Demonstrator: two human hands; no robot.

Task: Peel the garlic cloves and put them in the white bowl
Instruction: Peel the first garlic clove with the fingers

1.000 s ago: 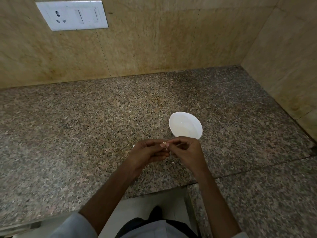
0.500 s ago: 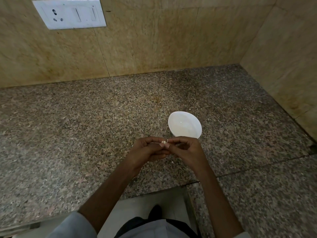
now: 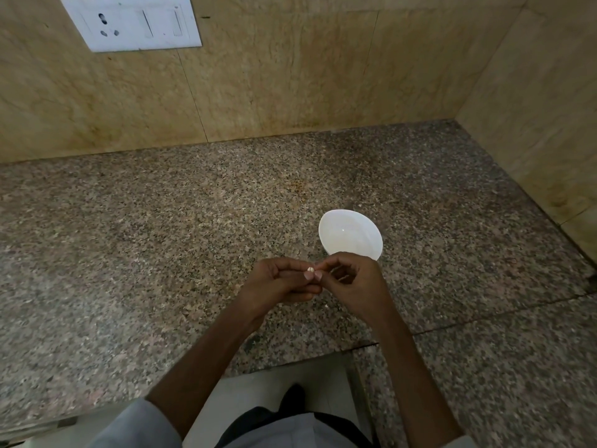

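Fingertips (image 3: 306,277) of left hand (image 3: 277,284) and right hand (image 3: 357,286) are pinching the clove (image 3: 309,270), seemingly picking skin loose; bowl (image 3: 352,232) is sitting just beyond at one o'clock, ready for the drop.

Home kitchen corner, speckled granite counter (image 3: 161,253), beige stone-tiled walls (image 3: 290,85), wall socket panel (image 3: 130,22)

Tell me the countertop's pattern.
The countertop is speckled brown-and-grey granite, shown best in the head view.
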